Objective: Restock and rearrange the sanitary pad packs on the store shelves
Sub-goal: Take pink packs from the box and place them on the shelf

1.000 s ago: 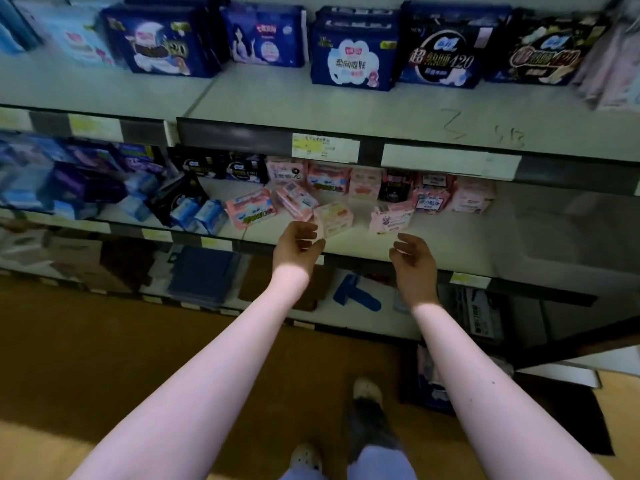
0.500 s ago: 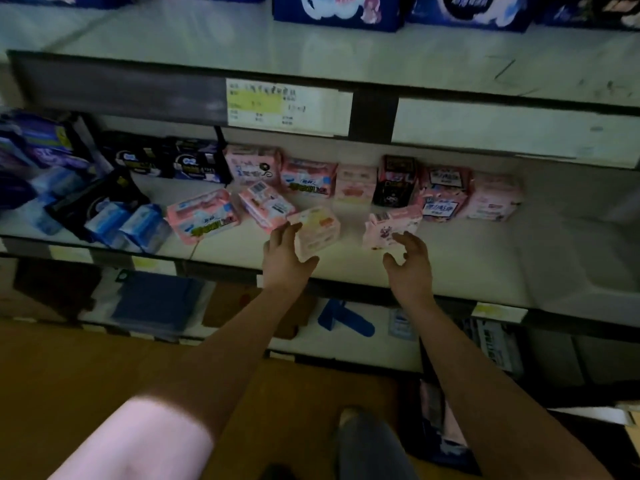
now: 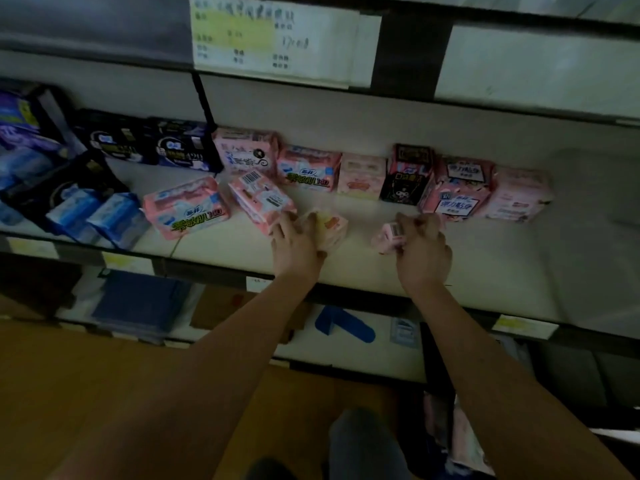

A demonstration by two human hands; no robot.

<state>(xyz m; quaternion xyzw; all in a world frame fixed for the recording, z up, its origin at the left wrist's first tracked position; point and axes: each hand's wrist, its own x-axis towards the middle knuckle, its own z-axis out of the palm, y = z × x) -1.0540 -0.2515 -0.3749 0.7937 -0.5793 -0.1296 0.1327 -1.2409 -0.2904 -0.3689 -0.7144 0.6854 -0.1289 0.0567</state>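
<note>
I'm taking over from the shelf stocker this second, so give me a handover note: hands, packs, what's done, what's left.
Left hand: grips a pale pink-and-yellow pack on the middle shelf.
Right hand: grips a small pink barcode pack near the shelf front.
Done: the back row stands against the rear wall.
Left: place both held packs, then probably straighten the loose pink packs lying to their left.

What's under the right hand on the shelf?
A small pink pack, gripped by the right hand; its barcode end shows. The rest of it is covered by the fingers.
</note>
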